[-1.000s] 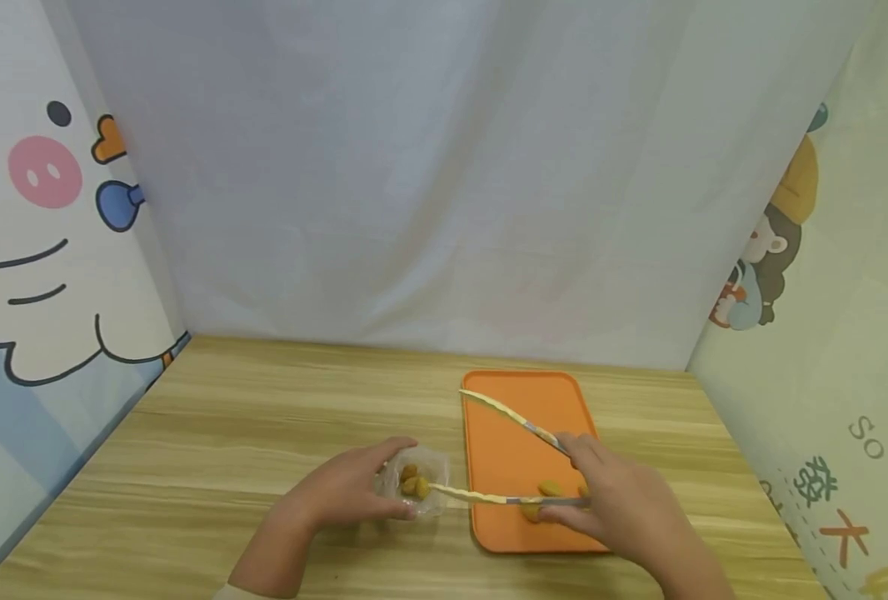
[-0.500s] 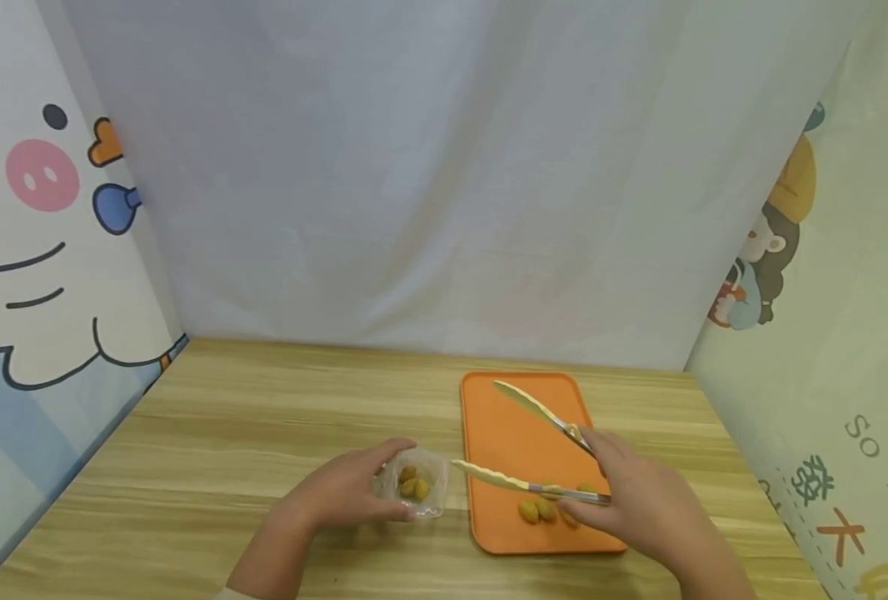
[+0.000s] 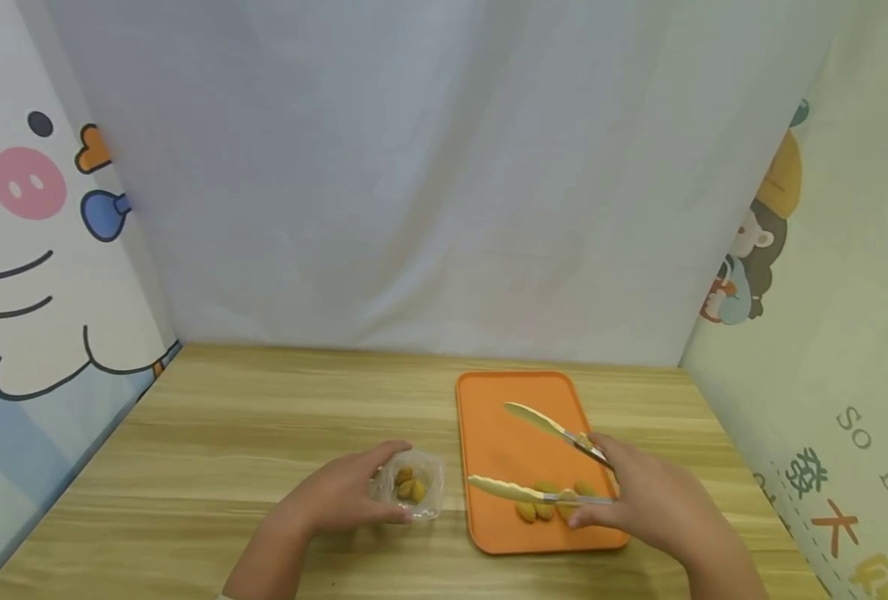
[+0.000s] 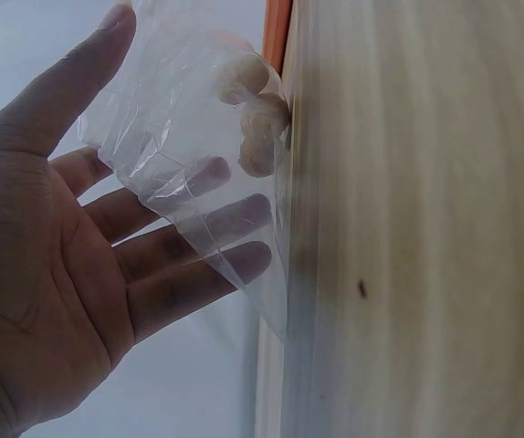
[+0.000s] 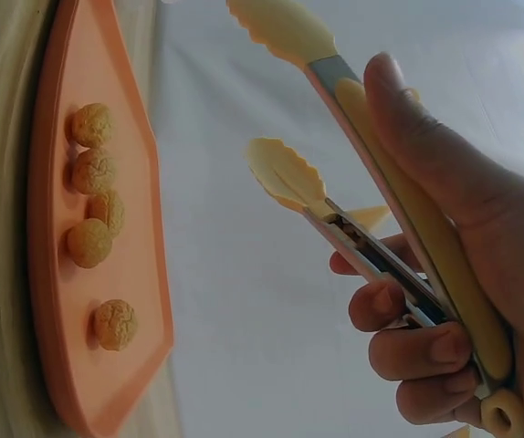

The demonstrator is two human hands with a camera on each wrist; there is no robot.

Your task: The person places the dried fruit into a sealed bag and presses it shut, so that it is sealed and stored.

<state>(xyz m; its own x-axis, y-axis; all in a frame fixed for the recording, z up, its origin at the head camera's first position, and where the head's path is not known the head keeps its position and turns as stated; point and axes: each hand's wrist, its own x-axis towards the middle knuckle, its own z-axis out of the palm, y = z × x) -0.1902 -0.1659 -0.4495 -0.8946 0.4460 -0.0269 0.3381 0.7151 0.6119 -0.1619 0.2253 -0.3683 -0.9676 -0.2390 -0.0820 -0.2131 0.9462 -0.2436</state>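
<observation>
Pale wood tabletop (image 3: 264,417) runs back to a white curtain (image 3: 324,167), with a printed cloth (image 3: 32,283) on the left and another cloth (image 3: 849,275) on the right. The widest stretch of wood spreads left of and beyond my left hand (image 3: 339,492); only a narrow strip separates the clear container (image 3: 432,490) from the orange tray (image 3: 496,450).

My left thumb and fingers curve around that crinkly plastic container, the fingertips showing through its side. My right hand (image 3: 646,500), over the tray's right edge, grips yellow-tipped tongs (image 3: 515,491), thumb along one arm and fingers curled around the other. The tongs' two scalloped ends stand wide apart, pinching nothing, pointing left above the tray; the nearer end reaches almost to its left rim.

Inside the container, three yellow-brown lumps (image 3: 417,489) sit together at the bottom. On the tray's near half rest five wrinkled tan balls (image 5: 89,243), four clustered and one slightly apart, with the tongs raised away from them.
</observation>
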